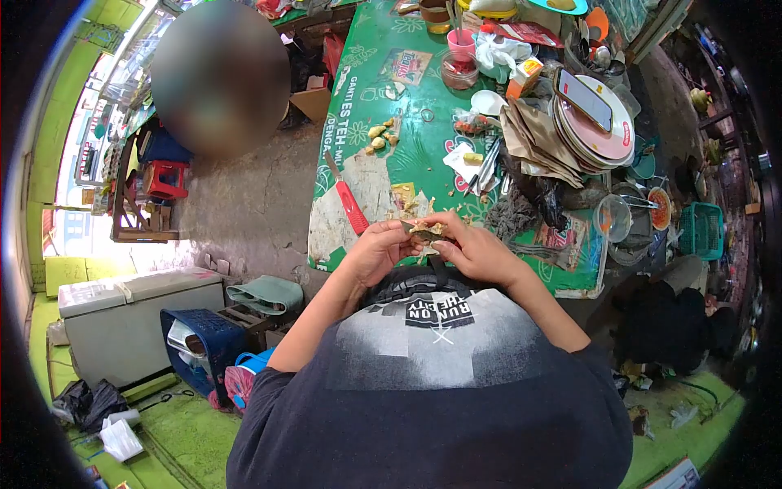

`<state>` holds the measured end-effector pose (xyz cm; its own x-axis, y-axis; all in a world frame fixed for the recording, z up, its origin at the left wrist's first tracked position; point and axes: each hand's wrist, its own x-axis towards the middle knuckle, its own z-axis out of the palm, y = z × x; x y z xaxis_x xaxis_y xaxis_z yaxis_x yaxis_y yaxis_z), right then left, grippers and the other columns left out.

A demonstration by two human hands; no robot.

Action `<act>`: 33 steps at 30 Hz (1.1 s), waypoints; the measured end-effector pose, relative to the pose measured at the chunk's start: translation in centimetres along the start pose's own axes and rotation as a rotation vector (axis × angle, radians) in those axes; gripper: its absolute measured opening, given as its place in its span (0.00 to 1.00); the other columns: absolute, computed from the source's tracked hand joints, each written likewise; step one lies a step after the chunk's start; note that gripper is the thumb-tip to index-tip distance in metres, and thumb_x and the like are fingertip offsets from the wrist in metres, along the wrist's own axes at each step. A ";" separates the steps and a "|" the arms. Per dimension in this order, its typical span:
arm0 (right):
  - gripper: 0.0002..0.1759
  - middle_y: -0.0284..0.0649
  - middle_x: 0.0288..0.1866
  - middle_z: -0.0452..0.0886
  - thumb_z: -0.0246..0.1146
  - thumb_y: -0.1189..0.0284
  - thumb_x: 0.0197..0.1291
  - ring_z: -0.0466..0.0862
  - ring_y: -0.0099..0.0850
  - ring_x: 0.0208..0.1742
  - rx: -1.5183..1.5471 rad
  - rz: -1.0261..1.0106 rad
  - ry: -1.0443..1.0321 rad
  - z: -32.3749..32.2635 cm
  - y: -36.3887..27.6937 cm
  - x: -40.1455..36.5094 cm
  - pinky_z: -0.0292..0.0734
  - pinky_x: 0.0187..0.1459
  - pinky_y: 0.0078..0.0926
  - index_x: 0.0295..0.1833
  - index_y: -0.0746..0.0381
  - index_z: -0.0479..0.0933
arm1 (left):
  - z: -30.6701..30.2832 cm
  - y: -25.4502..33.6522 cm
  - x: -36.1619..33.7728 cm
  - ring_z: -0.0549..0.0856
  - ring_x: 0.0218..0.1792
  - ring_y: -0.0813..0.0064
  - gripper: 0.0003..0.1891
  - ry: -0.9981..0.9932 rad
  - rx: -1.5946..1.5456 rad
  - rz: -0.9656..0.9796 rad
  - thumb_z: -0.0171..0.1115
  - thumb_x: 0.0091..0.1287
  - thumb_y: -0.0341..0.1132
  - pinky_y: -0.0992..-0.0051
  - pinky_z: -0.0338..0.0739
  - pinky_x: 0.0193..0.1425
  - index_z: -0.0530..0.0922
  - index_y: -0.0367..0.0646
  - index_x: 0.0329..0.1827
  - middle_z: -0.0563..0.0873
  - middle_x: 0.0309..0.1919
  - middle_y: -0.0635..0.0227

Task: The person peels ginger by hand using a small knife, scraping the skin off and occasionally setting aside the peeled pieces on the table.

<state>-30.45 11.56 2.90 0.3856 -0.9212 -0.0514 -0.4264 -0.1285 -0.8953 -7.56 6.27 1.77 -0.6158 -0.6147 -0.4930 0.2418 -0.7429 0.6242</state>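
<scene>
Now left hand (376,248) and right hand (479,248) both closed on small brown piece (425,234) — best keep fingertips close, grip firm; red-handled knife (349,202) just beyond left hand.

Your table (423,159) has a green printed cover, worn pale right around the red knife (349,204), so I'll use that as the marker. Just right of the knife there's a scatter of scraps (411,200). Past the knife, farther from you, sit a few yellowish chunks (379,137). Further right of the knife you've got brown paper (533,143) fanned out beside a stack of plates (599,134). Way beyond the knife, at the far end, there's a pink cup (461,42) and a glass jar (459,71).
</scene>
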 end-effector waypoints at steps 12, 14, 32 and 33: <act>0.19 0.50 0.39 0.83 0.55 0.66 0.70 0.84 0.53 0.40 -0.005 0.009 0.051 0.4 -0.6 0.3 0.77 0.40 0.47 0.64 0.53 0.66 | 1.0 0.3 -0.6 0.85 0.41 0.75 0.09 0.051 0.072 0.015 0.57 0.71 0.29 0.75 0.79 0.51 0.80 0.35 0.50 0.86 0.44 0.64; 0.18 0.48 0.38 0.83 0.55 0.68 0.70 0.85 0.49 0.39 -0.047 -0.009 0.096 0.8 -0.6 0.3 0.78 0.40 0.42 0.63 0.55 0.69 | 0.8 0.3 -0.5 0.85 0.41 0.76 0.09 0.052 0.165 0.046 0.58 0.71 0.30 0.76 0.79 0.51 0.80 0.35 0.49 0.86 0.43 0.65; 0.20 0.31 0.30 0.77 0.50 0.65 0.76 0.69 0.15 0.26 0.562 0.222 0.065 1.0 2.3 1.0 0.67 0.29 0.14 0.68 0.58 0.67 | -0.5 -1.1 0.5 0.85 0.47 0.73 0.16 0.213 0.021 0.129 0.58 0.73 0.33 0.75 0.80 0.54 0.76 0.34 0.59 0.85 0.49 0.62; 0.22 0.32 0.31 0.77 0.53 0.66 0.74 0.72 0.16 0.28 0.516 0.160 0.068 1.4 1.8 1.0 0.69 0.32 0.17 0.71 0.57 0.65 | -0.3 -1.0 0.4 0.85 0.47 0.73 0.16 0.211 0.018 0.128 0.58 0.73 0.33 0.75 0.80 0.54 0.76 0.34 0.59 0.85 0.49 0.62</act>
<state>-29.71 10.93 0.62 0.2872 -0.9385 -0.1918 -0.0119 0.1967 -0.9804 -7.85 6.67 0.74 -0.4101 -0.7468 -0.5235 0.2936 -0.6516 0.6994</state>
